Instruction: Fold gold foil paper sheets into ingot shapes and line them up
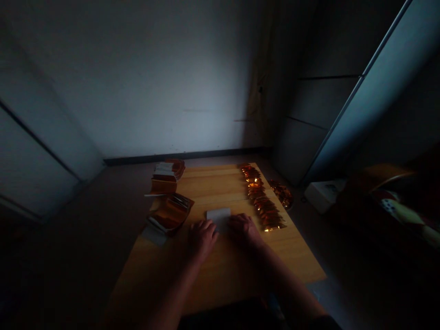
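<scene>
The white rectangular piece (218, 215), card or thick paper, lies on the pale wooden worktop (220, 183) directly ahead of the fingers, its long axis running side to side with a slight tilt; the left hand (202, 238) sits at its near left corner, while the right hand (243, 229) overlaps its near right edge and looks marginally nearer; both forearms come up from the bottom of the view and angle inward; the left hand's fingers (209, 228) and the right hand's fingers (239, 221) are curled downward and held close together, but in this dim light I cannot tell whether they pinch the piece or merely rest on it; to the right of the fingers, a row of amber foil packets (263, 201) runs along the worktop; to their left stand an open brown carton (168, 213) and a stack of white-edged sheets (165, 176).
</scene>
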`<state>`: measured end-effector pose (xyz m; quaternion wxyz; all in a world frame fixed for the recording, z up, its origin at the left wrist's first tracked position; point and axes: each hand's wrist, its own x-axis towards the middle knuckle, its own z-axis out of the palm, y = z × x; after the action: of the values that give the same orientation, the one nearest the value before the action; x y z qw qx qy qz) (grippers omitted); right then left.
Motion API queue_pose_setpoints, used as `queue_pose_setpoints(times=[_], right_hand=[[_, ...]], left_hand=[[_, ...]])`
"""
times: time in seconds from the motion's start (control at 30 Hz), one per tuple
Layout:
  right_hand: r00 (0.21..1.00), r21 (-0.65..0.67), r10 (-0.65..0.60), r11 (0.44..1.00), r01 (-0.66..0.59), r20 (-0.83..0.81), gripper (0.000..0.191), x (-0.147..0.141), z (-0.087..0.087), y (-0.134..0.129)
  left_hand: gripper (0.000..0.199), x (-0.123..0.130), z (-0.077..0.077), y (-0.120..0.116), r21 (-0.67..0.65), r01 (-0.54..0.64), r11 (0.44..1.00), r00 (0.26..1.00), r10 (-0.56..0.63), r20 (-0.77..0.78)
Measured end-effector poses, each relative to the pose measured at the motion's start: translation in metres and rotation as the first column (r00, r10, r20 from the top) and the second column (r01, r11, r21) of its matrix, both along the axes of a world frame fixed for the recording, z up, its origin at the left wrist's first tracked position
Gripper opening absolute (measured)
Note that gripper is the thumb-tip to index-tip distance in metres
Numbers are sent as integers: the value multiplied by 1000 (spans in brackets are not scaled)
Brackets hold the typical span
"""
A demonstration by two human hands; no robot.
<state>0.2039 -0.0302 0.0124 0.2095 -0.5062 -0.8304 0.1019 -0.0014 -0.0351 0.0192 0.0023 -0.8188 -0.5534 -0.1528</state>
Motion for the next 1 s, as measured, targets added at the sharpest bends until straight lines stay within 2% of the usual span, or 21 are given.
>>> queue_pose_setpoints(times=[0.13,0.23,0.37,0.57,0.7,0.87,1.0], right_hand=[[1000,6,10,1000,-10,-17,24,1,-7,4],[996,1,-6,1000,6,-87,22,2,-11,12],[981,15,-109,993,113,-163,28,-2,-9,31],[954,-99,-301,950,298,-18,39,-20,0,49],[951,-121,-307,945,303,-17,39,-29,-2,49],[938,-125,-326,942,312,-119,40,-25,-10,52],[944,-146,-320,941,306,-80,30,-25,-6,59]], left_hand=[[20,1,-2,2,14,-18,1000,999,18,34],[24,-1,-6,5,22,-16,1000,999,15,47],[33,-2,-10,10,-10,-22,1000,999,22,42],[37,-4,-18,14,3,-17,1000,999,16,49],[39,-4,-18,13,-1,-24,1000,1000,24,16],[45,-2,-14,11,-11,-36,999,999,36,-29],[48,-1,-13,11,-33,-33,999,998,32,-53]])
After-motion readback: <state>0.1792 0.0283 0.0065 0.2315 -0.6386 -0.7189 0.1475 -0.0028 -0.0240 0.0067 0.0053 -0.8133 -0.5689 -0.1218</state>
